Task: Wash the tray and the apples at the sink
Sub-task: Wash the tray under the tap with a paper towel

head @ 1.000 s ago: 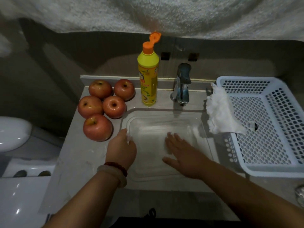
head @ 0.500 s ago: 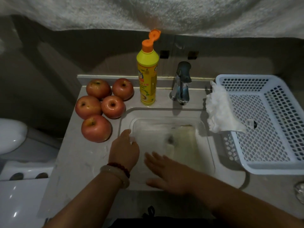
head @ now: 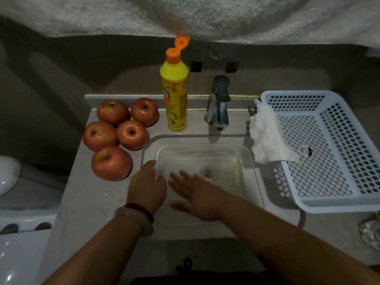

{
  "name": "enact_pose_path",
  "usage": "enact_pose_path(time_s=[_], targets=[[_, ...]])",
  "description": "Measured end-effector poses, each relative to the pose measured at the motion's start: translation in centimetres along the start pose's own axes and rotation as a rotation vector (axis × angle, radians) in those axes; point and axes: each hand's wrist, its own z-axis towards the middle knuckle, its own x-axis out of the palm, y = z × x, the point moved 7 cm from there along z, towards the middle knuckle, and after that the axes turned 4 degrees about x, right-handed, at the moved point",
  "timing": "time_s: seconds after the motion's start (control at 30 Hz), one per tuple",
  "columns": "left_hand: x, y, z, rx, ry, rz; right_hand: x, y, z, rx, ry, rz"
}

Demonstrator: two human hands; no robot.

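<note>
**Tray wash in progress, apples not started**

Status: clear tray sits in the sink, under both hands. It looks wet, with a yellowish film toward its right side, probably soap, so my read is the scrub stage. Can't tell if water is running from the tap.

Five apples are piled on the counter, just left of and beyond the left hand, well apart from the basin. Judging by that, they're unwashed. Rinsing the tray and all the apples is left.

Soap bottle, cap flipped open, stands beyond the hands. White basket with a cloth draped over its rim is off to the right.

Hands:
- left hand: fingers curled over the tray's left rim, gripping it steady.
- right hand: flat, fingers spread, palm down on the tray floor, holding nothing, a rubbing pose.
</note>
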Motion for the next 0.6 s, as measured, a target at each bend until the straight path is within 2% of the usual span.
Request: enact_pose_path(time_s=[0.13,0.2,0.37,0.43,0.53,0.6], targets=[[-0.2,0.7,0.4,-0.033,0.004,-0.042,-1.4,-6.2,-0.3,0.203,-0.082,-0.006],[-0.2,0.8,0.4,-0.044,0.004,-0.045,-0.1,-6.9,-2.0,0.225,-0.072,0.032],[0.1,-0.6,-0.7,-0.017,0.011,0.001,2.4,0.8,-2.5,-0.050,0.011,0.034],[0.4,-0.8,-0.9,-0.010,0.033,-0.008,1.4,1.5,-1.3,-0.095,-0.018,0.018],[0.5,-0.3,-0.8,-0.009,0.031,-0.056,-0.9,-2.4,-0.4,0.038,-0.094,-0.024],[0.5,0.4,-0.9,-0.041,0.031,-0.094,-1.5,-5.5,-1.6,0.164,-0.082,-0.015]])
